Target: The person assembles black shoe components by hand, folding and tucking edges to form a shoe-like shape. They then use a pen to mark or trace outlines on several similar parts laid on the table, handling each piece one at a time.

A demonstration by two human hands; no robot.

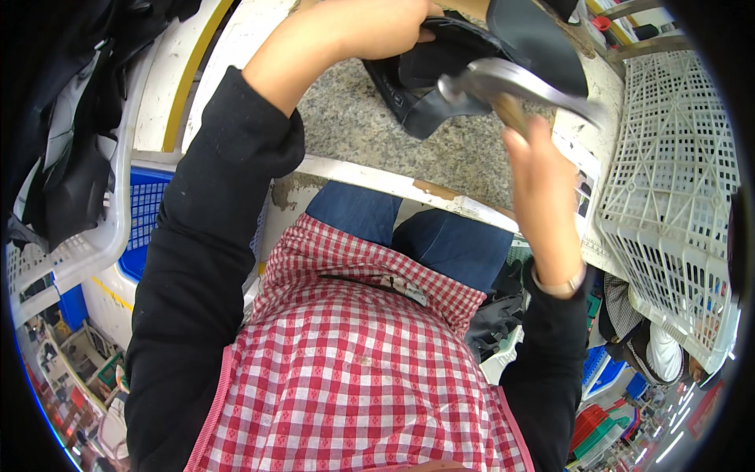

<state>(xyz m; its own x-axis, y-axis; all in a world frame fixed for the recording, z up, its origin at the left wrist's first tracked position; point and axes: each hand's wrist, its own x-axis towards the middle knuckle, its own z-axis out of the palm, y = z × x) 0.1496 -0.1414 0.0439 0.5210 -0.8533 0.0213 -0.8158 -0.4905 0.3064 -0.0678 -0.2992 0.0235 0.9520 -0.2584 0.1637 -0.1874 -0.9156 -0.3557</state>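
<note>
My right hand is closed round the wooden handle of a hammer. Its metal head is raised over the work, slightly smeared by motion. At the top, my left hand has its fingers curled on the edge of a black leather piece, which looks like a stitched shoe or boot upper. The leather lies folded on a speckled stone slab, partly behind the hammer. A broad dark flap stretches from it to the upper right.
The slab is set in a worn white bench, its front edge close to my lap. At right stands a white plastic basket. A white crate at left holds black leather pieces. More dark scraps lie below the bench.
</note>
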